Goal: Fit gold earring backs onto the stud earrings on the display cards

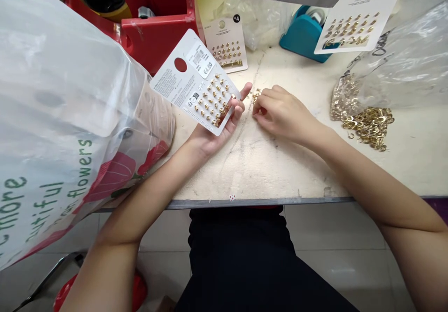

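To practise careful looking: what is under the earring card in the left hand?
The left hand supports the earring card from below; the card covers part of the hand and the bench top beneath.

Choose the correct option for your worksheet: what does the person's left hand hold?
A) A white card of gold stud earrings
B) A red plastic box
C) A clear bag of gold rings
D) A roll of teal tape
A. The left hand grips a white card of gold stud earrings, with rows of studs facing up.
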Demonstrator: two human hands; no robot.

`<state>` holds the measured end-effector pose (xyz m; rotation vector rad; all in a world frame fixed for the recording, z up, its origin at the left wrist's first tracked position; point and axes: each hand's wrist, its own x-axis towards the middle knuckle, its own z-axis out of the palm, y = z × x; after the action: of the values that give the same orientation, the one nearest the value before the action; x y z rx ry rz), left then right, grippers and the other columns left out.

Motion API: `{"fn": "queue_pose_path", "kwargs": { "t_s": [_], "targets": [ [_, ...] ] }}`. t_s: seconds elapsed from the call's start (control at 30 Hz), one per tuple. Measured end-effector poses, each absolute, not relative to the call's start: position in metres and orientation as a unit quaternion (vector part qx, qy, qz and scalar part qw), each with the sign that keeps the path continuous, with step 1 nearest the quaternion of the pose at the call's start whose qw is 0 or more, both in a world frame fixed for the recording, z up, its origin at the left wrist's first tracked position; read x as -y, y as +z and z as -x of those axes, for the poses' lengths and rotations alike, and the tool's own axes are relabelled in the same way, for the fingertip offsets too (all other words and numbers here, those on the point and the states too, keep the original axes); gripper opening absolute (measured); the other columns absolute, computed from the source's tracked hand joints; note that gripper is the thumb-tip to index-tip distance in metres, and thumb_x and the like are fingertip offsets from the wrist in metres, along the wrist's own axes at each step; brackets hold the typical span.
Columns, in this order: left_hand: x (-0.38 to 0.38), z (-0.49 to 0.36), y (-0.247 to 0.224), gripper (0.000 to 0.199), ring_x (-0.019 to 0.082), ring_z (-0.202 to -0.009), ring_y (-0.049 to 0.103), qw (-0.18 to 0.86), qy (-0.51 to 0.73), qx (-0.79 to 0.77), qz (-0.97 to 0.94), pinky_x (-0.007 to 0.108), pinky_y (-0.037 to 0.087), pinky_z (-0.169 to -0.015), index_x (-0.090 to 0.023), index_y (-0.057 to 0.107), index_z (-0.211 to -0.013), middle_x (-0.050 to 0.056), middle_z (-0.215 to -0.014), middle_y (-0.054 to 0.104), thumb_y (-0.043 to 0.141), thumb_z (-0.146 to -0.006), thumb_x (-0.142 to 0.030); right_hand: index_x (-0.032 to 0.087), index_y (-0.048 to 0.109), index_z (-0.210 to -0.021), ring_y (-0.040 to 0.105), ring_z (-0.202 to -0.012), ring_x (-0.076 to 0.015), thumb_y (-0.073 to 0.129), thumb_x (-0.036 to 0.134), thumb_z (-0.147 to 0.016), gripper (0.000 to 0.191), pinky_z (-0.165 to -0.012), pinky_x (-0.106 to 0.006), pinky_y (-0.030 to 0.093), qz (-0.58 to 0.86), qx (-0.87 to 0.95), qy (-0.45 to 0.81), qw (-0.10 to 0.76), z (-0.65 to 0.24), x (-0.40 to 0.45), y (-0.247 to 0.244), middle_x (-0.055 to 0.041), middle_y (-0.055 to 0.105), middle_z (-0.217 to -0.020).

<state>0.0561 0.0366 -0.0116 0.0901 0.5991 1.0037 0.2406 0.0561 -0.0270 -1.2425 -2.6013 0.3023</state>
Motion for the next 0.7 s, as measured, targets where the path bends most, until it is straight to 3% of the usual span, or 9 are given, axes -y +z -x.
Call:
{"fn": "queue_pose_path", "kwargs": {
  "t_s": [0.23,0.47,0.7],
  "targets": [
    [-0.036,-0.057,-0.009,0.041,-0.003,-0.064,0.059,0.836,0.467,-0.284,-0.051,0.003,0.052,-0.063,-0.007,0.064,-0.100,0.005,-0.093,0.068,0.023,-0.104,-0.011,0.020,0.055,-0.087,0.057,-0.085,-0.0245,0.057,0.010,-0.085,0.011,-0.077,-0.041,0.048,0.446,0.865,0.159,0.168,-0.245,-0.055,-0.030,-0.0060,0.062,-0.083],
    [-0.038,-0.055,-0.014,0.041,-0.002,-0.068,0.059,0.823,0.484,-0.290,-0.075,0.005,0.052,-0.064,-0.009,0.064,-0.098,0.005,-0.110,0.068,0.023,-0.102,-0.006,0.021,0.060,-0.089,0.059,-0.095,-0.0287,0.056,0.013,-0.089,0.009,-0.082,-0.047,0.051,0.460,0.850,0.119,0.226,-0.255,-0.057,-0.039,-0.0098,0.059,-0.095],
    [-0.038,-0.055,-0.016,0.044,-0.002,-0.067,0.060,0.825,0.482,-0.286,-0.075,0.006,0.055,-0.064,-0.009,0.061,-0.087,0.006,-0.109,0.069,0.021,-0.104,-0.011,0.019,0.062,-0.088,0.057,-0.098,-0.0306,0.055,0.016,-0.091,0.008,-0.081,-0.049,0.051,0.457,0.856,0.107,0.216,-0.253,-0.050,-0.040,-0.0117,0.059,-0.098]
  ]
}}
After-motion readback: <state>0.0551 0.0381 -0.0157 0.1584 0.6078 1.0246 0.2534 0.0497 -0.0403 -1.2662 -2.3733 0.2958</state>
